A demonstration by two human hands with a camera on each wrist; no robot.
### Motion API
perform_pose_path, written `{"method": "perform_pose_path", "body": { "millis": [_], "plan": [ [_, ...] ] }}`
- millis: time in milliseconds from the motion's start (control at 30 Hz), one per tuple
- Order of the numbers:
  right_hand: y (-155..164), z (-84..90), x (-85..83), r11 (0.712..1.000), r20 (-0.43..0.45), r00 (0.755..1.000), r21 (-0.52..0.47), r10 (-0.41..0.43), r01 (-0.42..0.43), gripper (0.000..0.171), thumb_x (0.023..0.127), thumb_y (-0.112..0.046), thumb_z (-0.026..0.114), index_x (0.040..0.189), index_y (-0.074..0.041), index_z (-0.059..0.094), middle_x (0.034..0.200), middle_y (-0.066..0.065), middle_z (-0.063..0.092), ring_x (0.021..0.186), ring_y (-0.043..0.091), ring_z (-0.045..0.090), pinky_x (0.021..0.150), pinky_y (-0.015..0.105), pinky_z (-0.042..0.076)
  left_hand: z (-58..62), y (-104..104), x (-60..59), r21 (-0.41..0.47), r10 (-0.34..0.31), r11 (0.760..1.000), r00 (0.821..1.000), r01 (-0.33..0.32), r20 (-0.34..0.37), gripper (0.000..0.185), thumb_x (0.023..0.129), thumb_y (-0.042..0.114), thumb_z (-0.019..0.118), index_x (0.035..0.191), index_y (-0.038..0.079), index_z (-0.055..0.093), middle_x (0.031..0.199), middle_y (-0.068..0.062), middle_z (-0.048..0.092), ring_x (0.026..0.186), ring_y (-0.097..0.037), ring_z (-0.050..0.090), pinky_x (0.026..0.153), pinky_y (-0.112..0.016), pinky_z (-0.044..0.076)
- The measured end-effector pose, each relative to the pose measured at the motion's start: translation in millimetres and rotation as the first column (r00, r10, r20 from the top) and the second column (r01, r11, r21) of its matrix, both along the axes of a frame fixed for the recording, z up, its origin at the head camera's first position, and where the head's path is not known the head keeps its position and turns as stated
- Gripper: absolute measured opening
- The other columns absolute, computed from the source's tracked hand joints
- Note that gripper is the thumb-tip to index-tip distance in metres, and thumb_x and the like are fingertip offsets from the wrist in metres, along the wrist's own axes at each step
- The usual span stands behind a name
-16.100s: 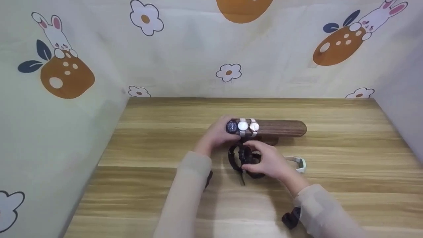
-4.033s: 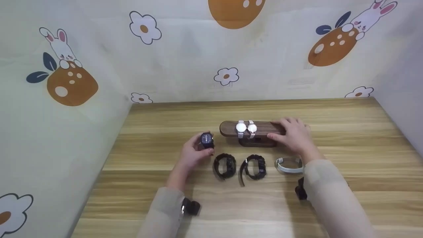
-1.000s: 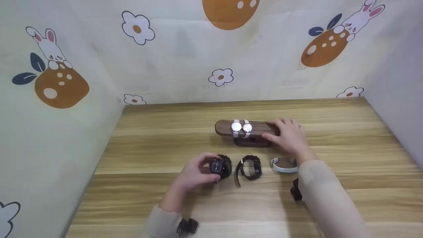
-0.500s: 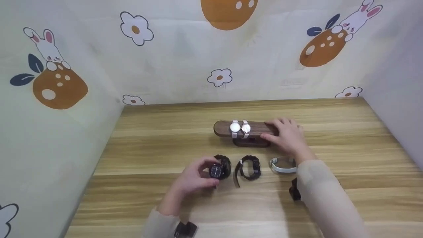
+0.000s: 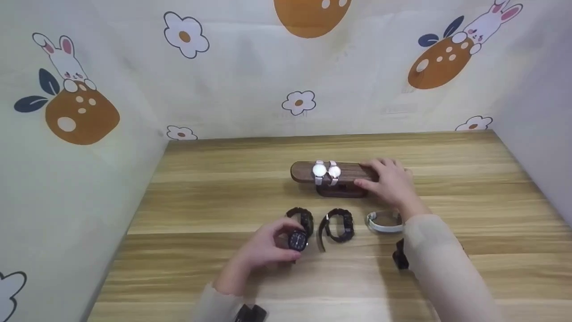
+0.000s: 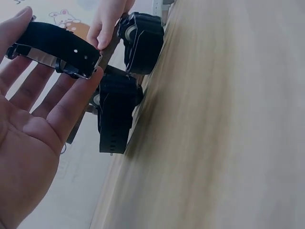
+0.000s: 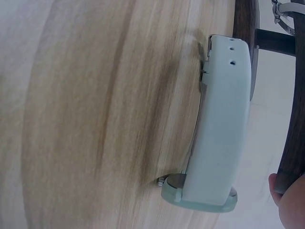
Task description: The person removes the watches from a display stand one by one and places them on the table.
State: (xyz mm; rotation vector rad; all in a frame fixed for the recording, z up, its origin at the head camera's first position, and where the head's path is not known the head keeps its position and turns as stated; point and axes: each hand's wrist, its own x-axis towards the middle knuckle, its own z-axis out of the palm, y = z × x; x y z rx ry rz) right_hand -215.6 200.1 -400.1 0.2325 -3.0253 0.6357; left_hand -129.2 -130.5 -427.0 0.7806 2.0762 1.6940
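Observation:
My left hand (image 5: 270, 243) pinches a black watch with a squarish dark face (image 5: 297, 240) between thumb and fingers. In the left wrist view its strap (image 6: 62, 45) curves across the fingers. Close behind it a black watch (image 5: 306, 220) stands on the table, partly hidden by the hand, and a second black watch (image 5: 343, 225) with a loose strap end is to its right. My right hand (image 5: 391, 183) grips the right end of a dark wooden watch stand (image 5: 301, 172). Two light-strapped watches, a larger one (image 5: 319, 171) and a smaller one (image 5: 334, 172), are fastened round the bar.
A pale green-white watch (image 7: 217, 124) lies on its side on the table near the right forearm. The wood-grain table (image 5: 214, 179) meets a patterned cloth wall (image 5: 241, 80) behind the stand. Dark camera mounts (image 5: 251, 313) sit at the wrists.
The square-faced watch was on the stand earlier; my left hand has since carried it forward, lately slightly nearer the front. The black watches now stand in a row. My right hand stays on the stand.

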Motion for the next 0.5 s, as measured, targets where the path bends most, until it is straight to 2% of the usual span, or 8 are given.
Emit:
{"method": "perform_pose_path", "body": {
  "millis": [133,367,500],
  "plan": [
    [-0.1,-0.7,-0.3,1.000,-0.002,1.000,-0.004,0.001,-0.001,0.068,0.081,-0.060,0.060,0.134,-0.019,0.050,0.138,0.019,0.042,0.124,0.043,0.032,0.094,0.064,0.025,-1.6,-0.2,0.1,-0.009,0.001,1.000,1.000,-0.001,-0.003,0.051,0.070,0.010,0.078,0.117,0.006,0.058,0.117,-0.009,0.058,0.105,-0.025,0.056,0.092,-0.043,0.045],
    [0.0,-2.1,-0.8,1.000,-0.005,1.000,-0.001,0.004,-0.004,0.069,0.080,-0.060,0.059,0.135,-0.018,0.049,0.138,0.019,0.041,0.125,0.043,0.031,0.096,0.066,0.022,-3.9,-1.3,0.9,-0.032,0.017,0.999,0.999,-0.015,0.046,0.055,0.070,0.010,0.078,0.121,0.009,0.057,0.116,-0.011,0.058,0.103,-0.026,0.057,0.085,-0.037,0.051],
    [0.1,-2.3,-1.1,1.000,-0.009,1.000,0.001,0.004,-0.004,0.068,0.081,-0.059,0.060,0.134,-0.019,0.049,0.137,0.019,0.042,0.124,0.043,0.032,0.096,0.065,0.023,-5.9,-1.6,1.7,-0.032,-0.006,0.999,1.000,0.007,0.016,0.053,0.071,0.011,0.078,0.120,0.007,0.058,0.114,-0.009,0.060,0.103,-0.025,0.057,0.086,-0.038,0.049]
  ]
}}
